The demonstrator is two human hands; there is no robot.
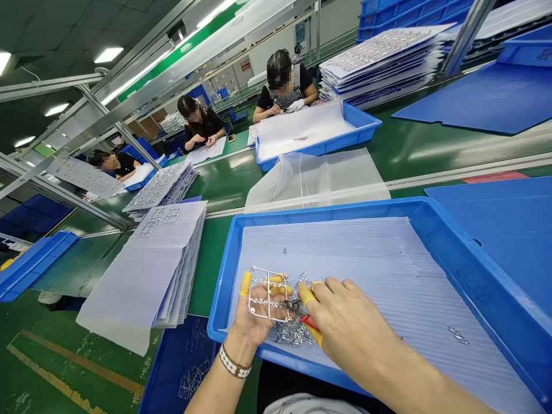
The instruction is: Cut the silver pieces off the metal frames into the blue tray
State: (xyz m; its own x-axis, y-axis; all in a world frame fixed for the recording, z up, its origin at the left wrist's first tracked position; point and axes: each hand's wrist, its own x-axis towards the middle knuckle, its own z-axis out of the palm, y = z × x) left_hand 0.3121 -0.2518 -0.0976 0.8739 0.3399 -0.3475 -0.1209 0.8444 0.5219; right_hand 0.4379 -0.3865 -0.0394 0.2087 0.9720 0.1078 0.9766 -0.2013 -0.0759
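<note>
Over a blue tray (328, 209) lined with white sheets, my left hand (249, 323) is closed on the edges of a silver sprue frame (269, 294) with small parts on its runners. My right hand (349, 316) grips red-handled nippers (309, 321), whose jaws are at the right side of the frame. Yellow finger cots cover several fingertips of both hands. Below the hands lies a pile of small silver parts (295, 333) on the top sheet. Another few silver parts (457, 334) lie apart at the tray's right.
To the left, a stack of white sheets (150, 253) bears some sprue frames (157, 219). A dark blue bin (172, 356) with frames sits below the table edge. Beyond the tray lies a clear plastic sheet (319, 178). Several co-workers sit across the green bench (219, 184).
</note>
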